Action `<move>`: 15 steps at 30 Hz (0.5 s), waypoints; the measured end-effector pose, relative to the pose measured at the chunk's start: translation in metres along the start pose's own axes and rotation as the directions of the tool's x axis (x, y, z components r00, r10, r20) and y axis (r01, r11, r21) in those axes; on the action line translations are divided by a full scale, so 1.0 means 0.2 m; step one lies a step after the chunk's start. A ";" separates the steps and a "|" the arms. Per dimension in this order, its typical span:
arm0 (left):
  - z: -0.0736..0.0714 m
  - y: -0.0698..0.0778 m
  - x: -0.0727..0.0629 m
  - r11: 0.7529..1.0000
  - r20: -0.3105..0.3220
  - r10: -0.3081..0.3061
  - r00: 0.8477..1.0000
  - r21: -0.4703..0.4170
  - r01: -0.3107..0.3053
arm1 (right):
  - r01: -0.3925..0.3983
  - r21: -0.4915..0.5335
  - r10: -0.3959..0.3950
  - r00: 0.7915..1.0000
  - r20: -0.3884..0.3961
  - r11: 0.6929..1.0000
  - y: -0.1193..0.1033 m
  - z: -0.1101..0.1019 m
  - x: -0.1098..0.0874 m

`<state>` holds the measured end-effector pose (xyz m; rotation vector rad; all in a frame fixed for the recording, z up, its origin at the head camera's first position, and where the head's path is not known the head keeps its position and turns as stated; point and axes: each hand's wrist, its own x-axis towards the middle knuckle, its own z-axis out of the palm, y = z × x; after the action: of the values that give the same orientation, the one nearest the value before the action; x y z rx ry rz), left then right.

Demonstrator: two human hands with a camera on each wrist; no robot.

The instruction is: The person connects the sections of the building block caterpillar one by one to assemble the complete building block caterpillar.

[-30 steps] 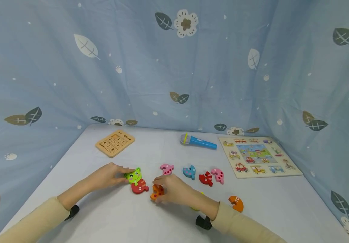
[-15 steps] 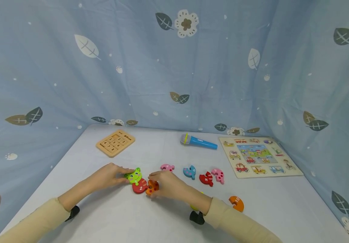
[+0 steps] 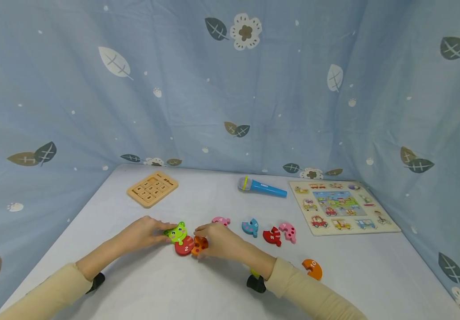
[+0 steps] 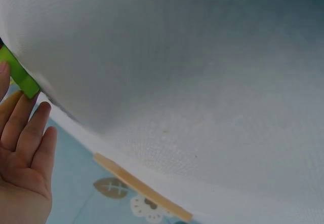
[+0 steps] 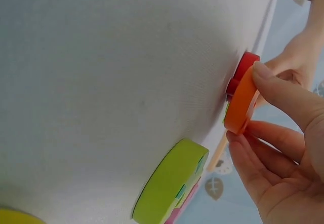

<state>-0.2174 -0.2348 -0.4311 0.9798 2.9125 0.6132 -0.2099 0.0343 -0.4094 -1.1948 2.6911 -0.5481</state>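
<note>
My left hand (image 3: 146, 233) pinches the edge of a green animal-face puzzle piece (image 3: 178, 233), whose side also shows in the left wrist view. Joined below that face is a red puzzle piece (image 3: 184, 246) numbered 2. Between thumb and fingertips, my right hand (image 3: 222, 242) holds an orange puzzle piece (image 5: 242, 102) with red dots. It sits against the right side of the red piece; whether the two interlock I cannot tell. A pink puzzle piece (image 3: 222, 221) lies just behind the right hand. In the right wrist view a green puzzle piece (image 5: 172, 183) stands close to that hand.
Blue (image 3: 250, 227), red (image 3: 272, 236) and pink (image 3: 288, 232) puzzle pieces lie to the right, with an orange piece (image 3: 313, 269) numbered 10 nearer. Behind are a wooden number board (image 3: 152, 190), a toy microphone (image 3: 263, 187) and a picture puzzle board (image 3: 342, 206).
My right hand has moved left with the orange piece, bringing it from a gap away up against the red piece. The left hand stays on the green face piece.
</note>
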 end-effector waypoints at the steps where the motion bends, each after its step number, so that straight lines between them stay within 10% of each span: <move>1: 0.00 0.00 0.00 1.000 0.000 -0.001 1.000 0.005 0.001 | 0.002 -0.001 -0.002 1.000 0.000 1.000 0.00 0.00 0.00; 15: -0.01 0.02 0.00 1.000 0.012 -0.006 1.000 -0.017 0.006 | 0.001 -0.049 0.001 0.999 0.039 0.999 -0.01 0.01 0.03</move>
<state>-0.2164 -0.2329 -0.4279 0.9692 2.8939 0.6287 -0.2122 0.0286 -0.4110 -1.2044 2.6861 -0.4565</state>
